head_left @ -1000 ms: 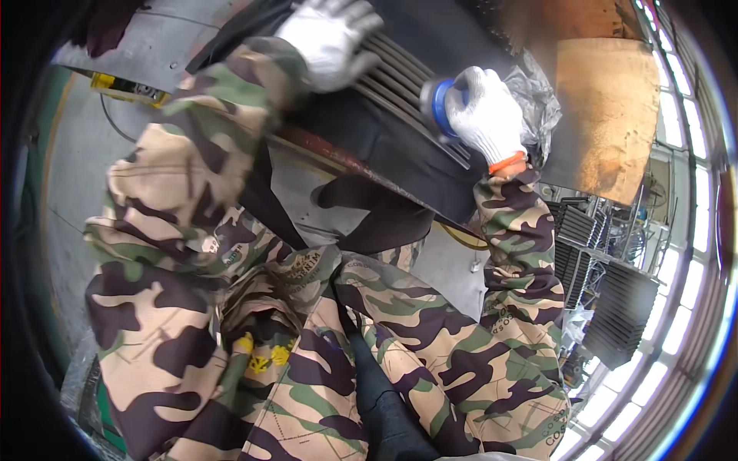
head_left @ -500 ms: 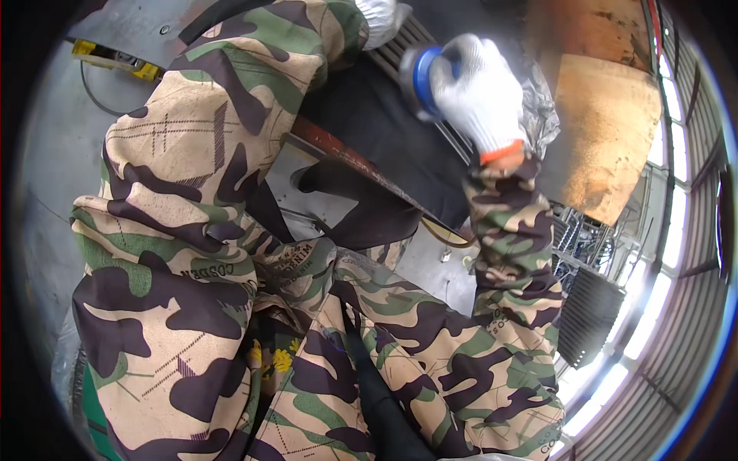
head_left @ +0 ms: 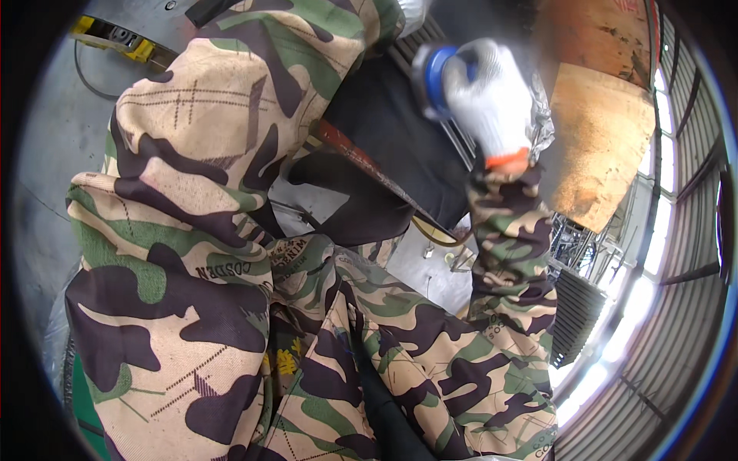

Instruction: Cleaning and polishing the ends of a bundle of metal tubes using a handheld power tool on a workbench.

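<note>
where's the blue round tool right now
In the head view it sits upper right of centre, gripped in the gloved right hand; the blue round tool is over the black ribbed panel.

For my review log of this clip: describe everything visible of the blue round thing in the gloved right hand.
The blue round object is blurred, so detail is limited. It looks like a short cylinder or disc with a blue body and a paler grey rim facing left, possibly plastic. The right hand, in a white knit glove with an orange cuff, wraps around its right side and hides that part. It sits over the dark ribbed panel; whether it touches the panel cannot be told.
</note>
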A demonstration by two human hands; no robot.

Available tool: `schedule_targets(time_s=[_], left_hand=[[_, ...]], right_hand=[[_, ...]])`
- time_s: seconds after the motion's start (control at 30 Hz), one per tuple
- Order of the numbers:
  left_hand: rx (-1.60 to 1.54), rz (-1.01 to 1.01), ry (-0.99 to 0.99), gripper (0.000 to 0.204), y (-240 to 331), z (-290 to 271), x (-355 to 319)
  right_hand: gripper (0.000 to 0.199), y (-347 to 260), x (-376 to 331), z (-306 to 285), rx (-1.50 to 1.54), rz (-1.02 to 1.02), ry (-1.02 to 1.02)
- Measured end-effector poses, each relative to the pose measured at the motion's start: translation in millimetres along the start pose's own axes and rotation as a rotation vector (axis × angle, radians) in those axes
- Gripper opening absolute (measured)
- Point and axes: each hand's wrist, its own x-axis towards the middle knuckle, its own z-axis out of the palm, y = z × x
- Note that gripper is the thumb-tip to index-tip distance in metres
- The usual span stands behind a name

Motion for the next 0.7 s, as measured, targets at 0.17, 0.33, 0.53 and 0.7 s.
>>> schedule_targets(time_s=[0.17,0.33,0.53,0.7], left_hand=[[-0.022,-0.001,0.002,0.054,-1,7,3],[-0.022,-0.004,0.020,0.054,0,3,-1],[-0.033,0.047,0.111,0.053,-4,9,-19],[-0.005,0.040,0.076,0.052,-5,4,-19]], right_hand=[[0.022,13,20,6,-0.038,0.105,-0.097],[0.013,-4,-4,-1,0.011,-0.020,0.013],[0.028,18,27,10,-0.012,0.133,-0.134],[0.019,-6,-9,4,0.012,0.015,-0.044]])
